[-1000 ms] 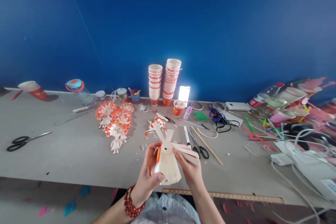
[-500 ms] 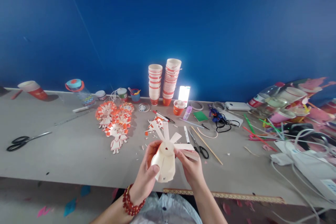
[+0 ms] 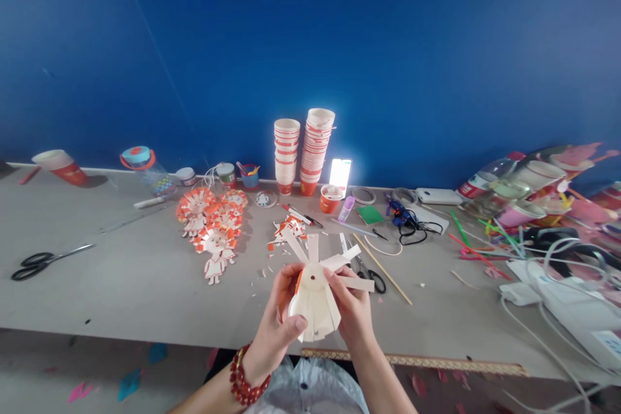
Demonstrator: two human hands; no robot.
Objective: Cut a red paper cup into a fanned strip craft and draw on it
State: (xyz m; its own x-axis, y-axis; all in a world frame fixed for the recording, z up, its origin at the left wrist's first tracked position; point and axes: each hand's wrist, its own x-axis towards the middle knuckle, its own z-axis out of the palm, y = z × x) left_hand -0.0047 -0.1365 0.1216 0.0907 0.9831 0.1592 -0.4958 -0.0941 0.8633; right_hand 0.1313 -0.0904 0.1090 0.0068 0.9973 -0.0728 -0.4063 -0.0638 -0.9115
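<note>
Between my two hands is a paper cup [image 3: 313, 297] whose wall is cut into strips, with a small dark hole in its round base. Several strips fan outward at the top and right; others still stand close together toward me. My left hand [image 3: 279, 317] grips its left side, thumb on the near strips, where a bit of orange outer wall shows. My right hand [image 3: 352, 307] pinches the right side, thumb near the base's edge among the strips. Black-handled scissors [image 3: 376, 280] lie just beyond my right hand, partly covered by a strip.
Lion-like paper figures [image 3: 213, 242] with orange manes lie to the left, near a second pair of scissors [image 3: 41, 264]. Stacked cups [image 3: 317, 149] and a lit phone [image 3: 340, 174] stand along the blue wall. White cables [image 3: 557, 284], straws and bottles crowd the right. Paper scraps [image 3: 288, 231] lie ahead.
The cut cup has shifted slightly right and turned in my hands. More strips on its right now spread outward, and my right thumb has moved along its edge.
</note>
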